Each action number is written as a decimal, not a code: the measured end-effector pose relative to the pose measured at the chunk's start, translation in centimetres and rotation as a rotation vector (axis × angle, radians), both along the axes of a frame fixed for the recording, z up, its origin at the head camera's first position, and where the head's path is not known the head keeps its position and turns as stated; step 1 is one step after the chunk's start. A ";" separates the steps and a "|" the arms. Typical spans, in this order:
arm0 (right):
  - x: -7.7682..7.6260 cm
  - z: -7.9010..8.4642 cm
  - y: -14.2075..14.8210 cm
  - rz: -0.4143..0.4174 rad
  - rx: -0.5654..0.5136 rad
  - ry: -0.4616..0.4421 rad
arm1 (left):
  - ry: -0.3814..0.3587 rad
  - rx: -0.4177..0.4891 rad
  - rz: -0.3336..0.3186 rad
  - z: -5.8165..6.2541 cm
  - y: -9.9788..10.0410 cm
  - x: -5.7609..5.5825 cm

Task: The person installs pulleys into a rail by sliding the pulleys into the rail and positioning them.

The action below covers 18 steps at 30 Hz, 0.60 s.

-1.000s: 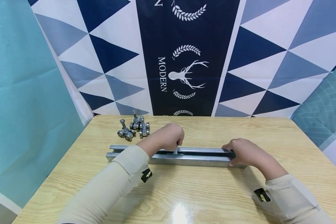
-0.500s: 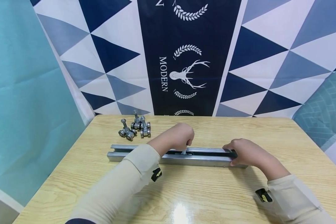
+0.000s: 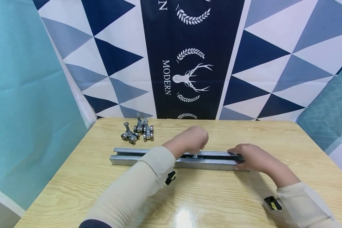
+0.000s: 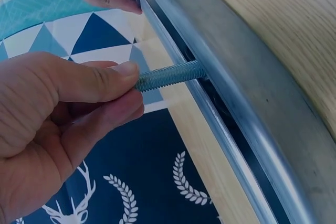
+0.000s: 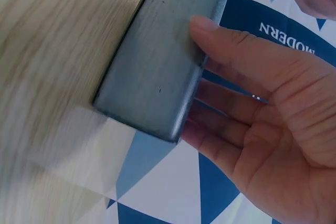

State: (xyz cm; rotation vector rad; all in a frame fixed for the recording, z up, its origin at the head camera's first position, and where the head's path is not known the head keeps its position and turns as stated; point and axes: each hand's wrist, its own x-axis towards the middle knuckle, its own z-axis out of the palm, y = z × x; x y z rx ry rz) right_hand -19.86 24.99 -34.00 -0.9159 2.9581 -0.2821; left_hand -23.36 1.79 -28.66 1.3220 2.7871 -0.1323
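Note:
A steel C-shaped channel rail (image 3: 211, 164) lies lengthwise across the table, slot upward. My left hand (image 3: 193, 139) is over its right half. In the left wrist view, thumb and fingers pinch a threaded bolt (image 4: 170, 76) that stands up out of the slot; whatever its lower end joins inside the rail is hidden. At the rail's right end my right hand (image 3: 254, 159) grips it across the top. The right wrist view has the thumb (image 5: 205, 24) on the rail's outer side wall (image 5: 157, 66), with the other fingers around the slot side and end.
Three metal roller trolleys (image 3: 130, 135) with upright bolts are grouped behind the rail's left part. The wooden table (image 3: 211, 193) reaches back to a patterned cloth backdrop (image 3: 188, 104). A teal cloth (image 3: 31, 104) hangs at the left.
My left hand has slid rightward along the rail, carrying the bolt with it toward the right hand. The right hand keeps its grip on the rail's end, and the rail stays practically in place.

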 end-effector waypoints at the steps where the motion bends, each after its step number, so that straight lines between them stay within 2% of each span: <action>1: 0.0 0.0 0.1 0.000 -0.009 -0.002 | 0.004 -0.007 0.000 0.0 0.1 0.0; 10: 0.3 0.1 1.7 -0.019 -0.052 0.066 | 0.021 -0.027 -0.012 -0.2 1.3 0.3; 18: 0.2 -0.2 3.1 -0.060 -0.143 -0.010 | 0.025 -0.023 -0.027 0.1 2.4 0.4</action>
